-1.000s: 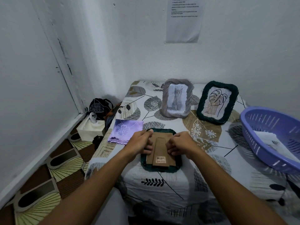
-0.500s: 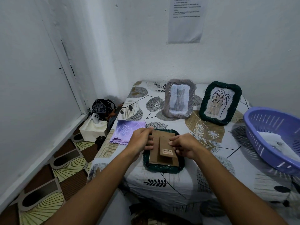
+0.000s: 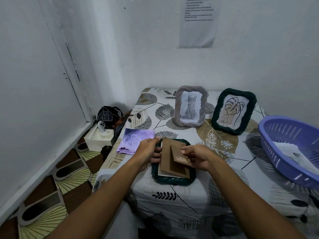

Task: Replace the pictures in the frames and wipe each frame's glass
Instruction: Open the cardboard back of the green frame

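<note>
As hands (image 3: 148,152) lift backing (image 3: 168,158), frame edge (image 3: 172,181) exposed

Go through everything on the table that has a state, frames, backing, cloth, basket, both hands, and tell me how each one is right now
Face-down frame: lying flat, back up.
Backing board: lifted at its left edge, paper showing beneath.
Left hand: grip on the backing's left edge.
Right hand: pinching the backing's stand flap.
Cat frame: upright, picture in.
Leaf frame: upright, picture in.
Cloth: folded, untouched.
Basket: holds paper sheets.
</note>
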